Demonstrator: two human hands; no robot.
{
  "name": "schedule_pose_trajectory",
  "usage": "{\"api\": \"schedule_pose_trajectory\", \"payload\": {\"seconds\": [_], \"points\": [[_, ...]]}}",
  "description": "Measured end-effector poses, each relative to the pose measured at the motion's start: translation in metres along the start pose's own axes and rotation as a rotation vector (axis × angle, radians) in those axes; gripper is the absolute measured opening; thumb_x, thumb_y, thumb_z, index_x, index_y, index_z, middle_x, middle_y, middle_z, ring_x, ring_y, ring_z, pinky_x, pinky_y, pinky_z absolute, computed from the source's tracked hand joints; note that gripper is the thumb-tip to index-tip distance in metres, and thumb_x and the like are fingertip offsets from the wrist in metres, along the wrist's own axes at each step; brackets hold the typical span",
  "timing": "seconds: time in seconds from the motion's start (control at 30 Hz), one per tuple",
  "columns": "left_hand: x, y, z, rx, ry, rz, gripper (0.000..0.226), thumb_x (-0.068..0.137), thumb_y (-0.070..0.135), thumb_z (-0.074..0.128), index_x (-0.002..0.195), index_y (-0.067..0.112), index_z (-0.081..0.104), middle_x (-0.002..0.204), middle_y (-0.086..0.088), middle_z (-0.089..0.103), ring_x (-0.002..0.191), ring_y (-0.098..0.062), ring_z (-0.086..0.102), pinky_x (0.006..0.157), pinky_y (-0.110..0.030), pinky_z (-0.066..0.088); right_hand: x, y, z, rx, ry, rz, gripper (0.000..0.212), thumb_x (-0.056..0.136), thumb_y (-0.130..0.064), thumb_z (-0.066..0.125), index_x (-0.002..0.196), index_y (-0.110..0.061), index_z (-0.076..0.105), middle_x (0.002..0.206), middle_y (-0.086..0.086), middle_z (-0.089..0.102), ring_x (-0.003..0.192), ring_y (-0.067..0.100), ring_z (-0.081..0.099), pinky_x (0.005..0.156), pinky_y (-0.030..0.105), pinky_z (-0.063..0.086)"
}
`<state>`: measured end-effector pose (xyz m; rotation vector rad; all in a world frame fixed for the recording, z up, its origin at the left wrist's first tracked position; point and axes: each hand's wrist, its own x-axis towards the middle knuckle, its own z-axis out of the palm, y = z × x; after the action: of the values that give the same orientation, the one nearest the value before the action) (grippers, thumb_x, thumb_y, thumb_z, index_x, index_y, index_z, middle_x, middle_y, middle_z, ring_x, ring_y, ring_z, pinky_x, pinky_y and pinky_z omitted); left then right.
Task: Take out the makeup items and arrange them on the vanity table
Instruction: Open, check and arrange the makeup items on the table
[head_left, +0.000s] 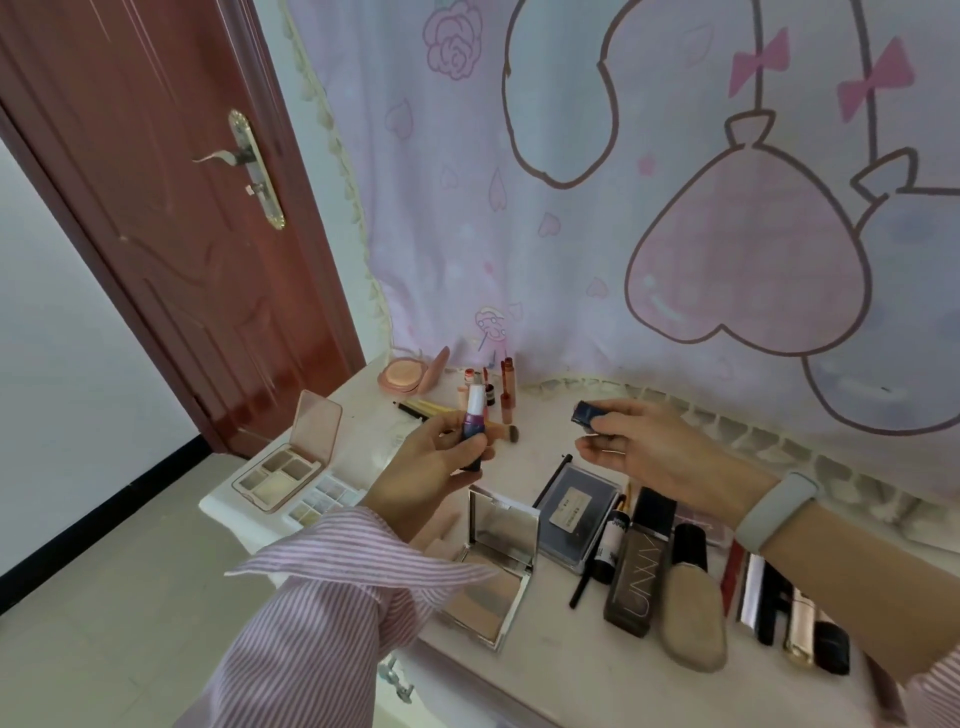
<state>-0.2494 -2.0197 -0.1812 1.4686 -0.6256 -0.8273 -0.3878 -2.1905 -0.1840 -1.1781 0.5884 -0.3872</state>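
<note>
On the vanity table (540, 660), the open compact (496, 561) lay left of the dark case (576, 512); the round compact (408, 375) sat behind, the eyeshadow palette (283, 465) farther left.

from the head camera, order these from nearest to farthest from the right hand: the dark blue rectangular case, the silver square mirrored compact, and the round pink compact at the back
1. Dark blue rectangular case, just below the right hand.
2. Silver square mirrored compact, lower left of it.
3. Round pink compact, far back left near the curtain.
</note>
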Motion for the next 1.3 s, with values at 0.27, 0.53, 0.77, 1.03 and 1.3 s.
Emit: {"api": "schedule_pose_trajectory", "payload": {"seconds": [0.27,0.53,0.77,1.03,1.3], "points": [[0.041,0.028,0.003,0.191,0.015,0.102,0.031,0.079,0.002,0.067,0.11,0.0,0.063,0.113,0.034,0.042,0.088,0.015,0.059,0.078,-0.027,0.056,0.027,-0.007,0.006,-0.445,-0.021,-0.182,0.026,0.088,-0.002,0.052,0.11,-0.016,0.058,0.097,0.002,0.061,0.088,0.017,0.057,0.067,0.023,0.046],[0.064,0.021,0.009,0.206,0.021,0.09,0.041,0.071,-0.003,0.073,0.111,0.001,0.063,0.069,0.039,0.059,0.067,0.019,0.058,0.063,-0.013,0.052,0.043,0.002,0.023,-0.775,-0.138,-0.366,0.014,0.089,-0.016,0.057,0.101,-0.021,0.052,0.08,-0.013,0.05,0.065,-0.004,0.048,0.059,0.01,0.038],[0.07,0.014,0.009,0.292,-0.06,0.074,0.022,0.079,0.001,0.067,0.1,0.009,0.067,0.054,0.045,0.051,0.06,0.023,0.054,0.056,-0.005,0.046,0.06,0.017,0.018,-0.892,-0.074,-0.479,0.014,0.083,-0.026,0.065,0.084,-0.028,0.051,0.08,-0.011,0.054,0.069,0.002,0.048,0.058,0.01,0.036],[0.072,-0.009,-0.023,1.234,-0.165,0.244,0.037,0.094,0.026,0.05,0.131,0.024,0.051,0.13,0.006,0.056,0.112,-0.01,0.053,0.092,-0.023,0.041,0.103,0.02,-0.006,-1.052,0.026,-0.33,0.011,0.082,-0.02,0.06,0.088,-0.02,0.05,0.079,-0.003,0.054,0.068,0.012,0.049,0.056,0.02,0.035],[0.076,-0.027,-0.036,1.481,-0.335,0.263,0.042,0.093,0.03,0.052,0.135,0.03,0.045,0.143,0.012,0.041,0.129,-0.01,0.039,0.103,-0.035,0.034,0.129,0.03,0.005,-1.154,0.084,-0.274,0.015,0.085,-0.026,0.055,0.073,-0.017,0.056,0.07,0.005,0.056,0.064,0.021,0.05,0.055,0.03,0.034]]}}
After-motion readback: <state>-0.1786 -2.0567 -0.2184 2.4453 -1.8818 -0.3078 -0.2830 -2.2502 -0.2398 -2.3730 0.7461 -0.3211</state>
